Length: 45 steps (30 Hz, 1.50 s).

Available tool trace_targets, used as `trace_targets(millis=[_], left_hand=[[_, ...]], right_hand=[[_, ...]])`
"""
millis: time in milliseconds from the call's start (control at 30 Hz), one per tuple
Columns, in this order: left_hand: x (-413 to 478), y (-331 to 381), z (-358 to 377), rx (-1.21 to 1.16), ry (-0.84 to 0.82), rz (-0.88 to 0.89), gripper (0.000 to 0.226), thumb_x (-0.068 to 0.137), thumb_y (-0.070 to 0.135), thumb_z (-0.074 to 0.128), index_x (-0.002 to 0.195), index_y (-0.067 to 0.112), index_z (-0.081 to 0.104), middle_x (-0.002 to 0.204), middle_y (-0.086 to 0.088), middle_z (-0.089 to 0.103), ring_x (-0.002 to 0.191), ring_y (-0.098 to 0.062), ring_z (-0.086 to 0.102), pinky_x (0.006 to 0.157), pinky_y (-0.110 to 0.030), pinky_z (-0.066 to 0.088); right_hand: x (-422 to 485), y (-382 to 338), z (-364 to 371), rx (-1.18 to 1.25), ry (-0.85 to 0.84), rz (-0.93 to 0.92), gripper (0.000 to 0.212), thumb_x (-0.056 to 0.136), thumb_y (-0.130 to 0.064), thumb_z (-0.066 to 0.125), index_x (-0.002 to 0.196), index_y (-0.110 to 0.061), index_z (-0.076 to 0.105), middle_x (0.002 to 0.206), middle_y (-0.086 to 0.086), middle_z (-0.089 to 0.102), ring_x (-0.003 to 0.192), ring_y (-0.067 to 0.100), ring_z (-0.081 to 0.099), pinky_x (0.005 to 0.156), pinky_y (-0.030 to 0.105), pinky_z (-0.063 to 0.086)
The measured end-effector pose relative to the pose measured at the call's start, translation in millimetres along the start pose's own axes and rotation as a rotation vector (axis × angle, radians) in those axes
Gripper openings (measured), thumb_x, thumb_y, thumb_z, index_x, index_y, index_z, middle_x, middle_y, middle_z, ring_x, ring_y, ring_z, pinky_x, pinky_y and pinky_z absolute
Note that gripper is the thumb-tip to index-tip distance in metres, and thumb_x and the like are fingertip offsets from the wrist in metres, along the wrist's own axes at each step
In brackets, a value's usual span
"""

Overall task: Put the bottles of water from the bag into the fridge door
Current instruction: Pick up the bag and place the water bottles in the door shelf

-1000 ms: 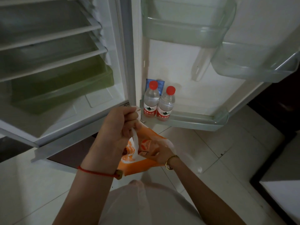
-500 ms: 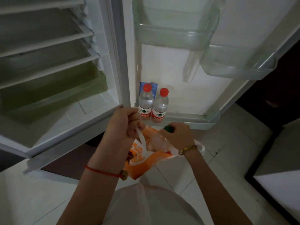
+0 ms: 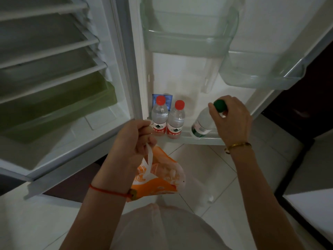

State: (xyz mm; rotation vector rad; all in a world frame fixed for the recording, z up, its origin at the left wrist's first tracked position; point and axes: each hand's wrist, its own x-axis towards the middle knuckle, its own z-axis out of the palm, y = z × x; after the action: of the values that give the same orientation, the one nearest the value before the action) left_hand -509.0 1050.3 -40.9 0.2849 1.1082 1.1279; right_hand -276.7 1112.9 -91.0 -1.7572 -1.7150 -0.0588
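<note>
Two clear water bottles with red caps (image 3: 159, 116) (image 3: 177, 120) stand side by side at the left end of the bottom fridge door shelf (image 3: 201, 140). My right hand (image 3: 232, 120) grips the top of a green-capped bottle (image 3: 203, 123), which is tilted with its base inside that shelf, to the right of the other two. My left hand (image 3: 133, 141) holds the white handles of an orange and white plastic bag (image 3: 158, 177) that hangs below the shelf over the floor.
The fridge door stands open with an upper clear shelf (image 3: 187, 42) and a second bin (image 3: 261, 73) to the right. The fridge body at left has wire-edged shelves and a green drawer (image 3: 59, 107). A dark cabinet edge (image 3: 306, 177) is at right on the tiled floor.
My right hand came out of the bag with the green-capped bottle and moved up and right into the bottom door shelf. My left hand kept hold of the bag.
</note>
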Motion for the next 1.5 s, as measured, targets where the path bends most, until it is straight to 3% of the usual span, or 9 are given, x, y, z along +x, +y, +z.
trace_targets(millis=[633,800,867,933,1000,1100,1233,1400,1500], left_hand=[[-6.9,-3.3,-2.2,0.000,0.017,-0.002,0.039,0.096,0.004,0.042,0.062,0.019,0.032,0.039,0.009,0.023,0.027,-0.004,0.018,0.036,-0.015,0.033],[-7.9,-7.4,-0.2,-0.005,-0.012,-0.029,0.035,0.096,0.005,0.042,0.066,0.020,0.033,0.041,0.009,0.023,0.028,-0.004,0.018,0.036,-0.015,0.034],[-8.8,-8.9,0.2,-0.007,-0.015,-0.037,0.035,0.096,0.005,0.041,0.066,0.020,0.033,0.042,0.009,0.023,0.028,-0.004,0.018,0.035,-0.014,0.034],[-10.0,-9.8,0.5,-0.008,-0.012,-0.035,0.034,0.096,0.004,0.041,0.066,0.018,0.034,0.042,0.009,0.023,0.028,-0.004,0.019,0.036,-0.014,0.034],[-11.8,-9.9,0.7,0.011,-0.015,-0.033,0.033,0.097,0.005,0.040,0.067,0.018,0.035,0.041,0.009,0.024,0.026,-0.004,0.022,0.042,-0.013,0.030],[-15.5,-9.5,1.4,0.034,-0.031,-0.044,0.035,0.097,0.005,0.040,0.066,0.019,0.031,0.041,0.009,0.023,0.025,-0.004,0.021,0.042,-0.013,0.028],[-23.8,-8.2,0.5,0.036,-0.061,-0.053,0.037,0.097,0.005,0.040,0.064,0.020,0.029,0.041,0.009,0.022,0.027,-0.004,0.018,0.036,-0.013,0.034],[-28.2,-6.7,-4.1,0.044,-0.097,-0.056,0.039,0.097,0.004,0.040,0.064,0.020,0.027,0.042,0.009,0.021,0.027,-0.003,0.017,0.037,-0.013,0.033],[-28.0,-7.4,-7.6,0.058,-0.130,-0.066,0.038,0.097,0.005,0.038,0.063,0.019,0.029,0.041,0.009,0.022,0.027,-0.004,0.018,0.038,-0.012,0.032]], right_hand=[[15.8,15.2,89.4,0.123,-0.161,0.104,0.036,0.092,-0.037,0.060,0.102,-0.002,0.058,0.099,0.016,0.059,0.091,0.030,0.054,0.074,0.024,0.034],[11.6,7.3,86.0,0.385,-0.176,0.344,0.062,0.082,-0.041,0.072,0.119,-0.002,0.041,0.098,0.009,0.049,0.076,0.019,0.049,0.070,0.029,0.041],[-7.3,7.9,84.5,0.332,-0.118,0.350,0.048,0.082,-0.034,0.072,0.105,-0.005,0.042,0.088,0.006,0.051,0.067,0.018,0.048,0.064,0.030,0.042],[-30.0,15.2,87.9,0.196,-0.286,0.336,0.026,0.084,-0.030,0.066,0.082,-0.013,0.047,0.072,0.001,0.055,0.060,0.017,0.051,0.059,0.027,0.043],[-57.6,22.0,93.4,0.023,-0.756,0.356,0.031,0.088,-0.033,0.060,0.062,-0.016,0.056,0.070,0.005,0.068,0.058,0.015,0.059,0.057,0.024,0.048],[-104.9,29.0,106.0,0.020,-1.313,0.571,0.030,0.092,-0.031,0.058,0.091,-0.003,0.070,0.090,0.013,0.073,0.054,0.013,0.062,0.047,0.020,0.053],[-152.0,29.7,124.8,0.113,-1.325,0.744,0.047,0.092,-0.028,0.060,0.130,-0.001,0.052,0.099,0.017,0.061,0.063,0.022,0.061,0.056,0.032,0.055],[-179.2,20.8,134.8,-0.045,-1.372,0.564,0.038,0.091,-0.027,0.057,0.123,-0.007,0.058,0.118,0.014,0.060,0.098,0.021,0.055,0.091,0.036,0.050],[-190.7,17.8,139.1,-0.103,-1.370,0.516,0.031,0.090,-0.014,0.055,0.120,-0.007,0.059,0.116,0.017,0.061,0.112,0.029,0.060,0.083,0.030,0.048]])
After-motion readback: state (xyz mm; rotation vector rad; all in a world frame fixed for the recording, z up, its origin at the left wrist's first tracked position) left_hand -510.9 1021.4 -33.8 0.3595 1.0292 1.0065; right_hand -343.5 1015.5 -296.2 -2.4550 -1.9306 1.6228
